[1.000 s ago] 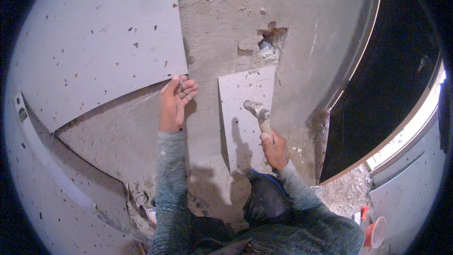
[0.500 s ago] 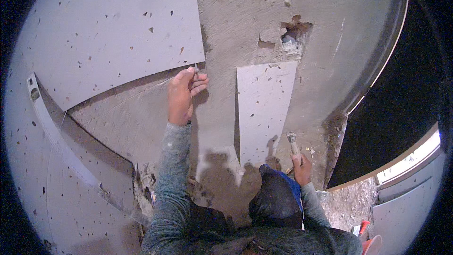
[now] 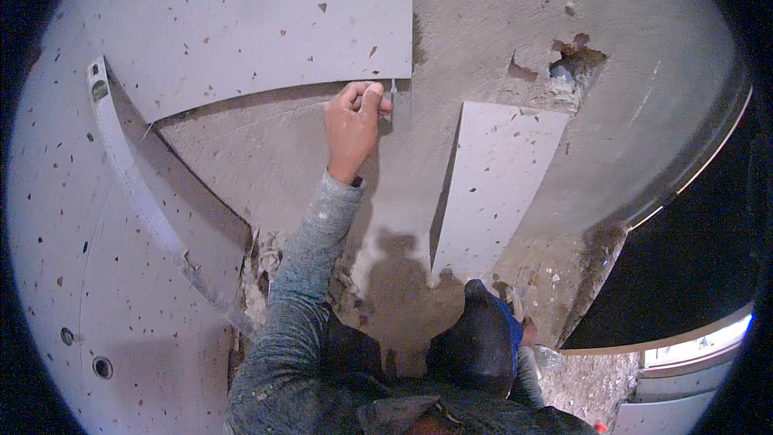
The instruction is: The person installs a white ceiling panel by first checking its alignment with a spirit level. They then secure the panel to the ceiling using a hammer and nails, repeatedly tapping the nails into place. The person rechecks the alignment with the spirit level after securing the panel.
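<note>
My left hand (image 3: pixel 354 130) is raised at the lower edge of a large speckled pale tile (image 3: pixel 266 32), close to its right corner. Its fingers are curled and pinched together at a thin, nail-like pin (image 3: pixel 393 95), which stands at the tile's bottom edge; how firmly they grip it is partly hidden. Low on the right, beside my blue-edged dark knee, my right hand (image 3: pixel 527 332) is closed round a hammer (image 3: pixel 517 304). Only a bit of the hammer's light part shows, with the rest behind the knee.
A narrow speckled tile strip (image 3: pixel 499 185) stands on the grey plastered surface. Above it is a broken hole (image 3: pixel 576 60). A long spirit level (image 3: pixel 133 173) lies along the left tiles (image 3: pixel 129 298). On the right is a dark opening (image 3: pixel 668 282) with a curved edge.
The view has shifted, so the tiles sit further right. My left hand stays by the large tile's corner. My right hand has dropped lower with the hammer, partly behind my knee.
</note>
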Demonstrator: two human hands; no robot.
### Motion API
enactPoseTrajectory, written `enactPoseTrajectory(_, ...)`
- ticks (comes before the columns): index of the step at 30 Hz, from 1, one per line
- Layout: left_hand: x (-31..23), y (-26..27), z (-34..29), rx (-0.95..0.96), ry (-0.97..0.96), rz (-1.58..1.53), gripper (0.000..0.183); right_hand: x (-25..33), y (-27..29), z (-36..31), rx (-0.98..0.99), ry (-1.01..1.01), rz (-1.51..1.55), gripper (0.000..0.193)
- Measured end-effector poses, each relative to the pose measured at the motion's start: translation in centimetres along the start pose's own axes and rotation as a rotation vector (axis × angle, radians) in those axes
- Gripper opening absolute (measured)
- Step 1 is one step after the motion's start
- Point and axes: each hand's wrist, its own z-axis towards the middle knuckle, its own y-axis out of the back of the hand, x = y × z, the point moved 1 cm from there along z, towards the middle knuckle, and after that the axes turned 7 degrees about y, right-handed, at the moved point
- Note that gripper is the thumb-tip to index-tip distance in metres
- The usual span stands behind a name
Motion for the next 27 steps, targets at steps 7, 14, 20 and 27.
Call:
enactPoseTrajectory(7,1.1,2.6,0.5,-0.167,-0.128,0.129,0.025,-0.4,-0.4,-1.5,0.109,-0.040,-0.030,0.047)
enactPoseTrajectory(14,-0.5,2.5,1.2,-0.301,-0.328,0.494,0.027,1.8,1.0,-2.4,0.193,0.068,-0.039,0.045)
enactPoseTrajectory(20,-0.4,7.3,1.4,-0.363,-0.270,0.240,0.022,5.7,5.5,0.7,0.295,0.137,-0.100,0.044)
enactPoseTrajectory(27,0.8,6.9,3.3,-0.318,-0.402,0.283,0.023,7.0,9.4,2.4,0.121,0.094,-0.107,0.044)
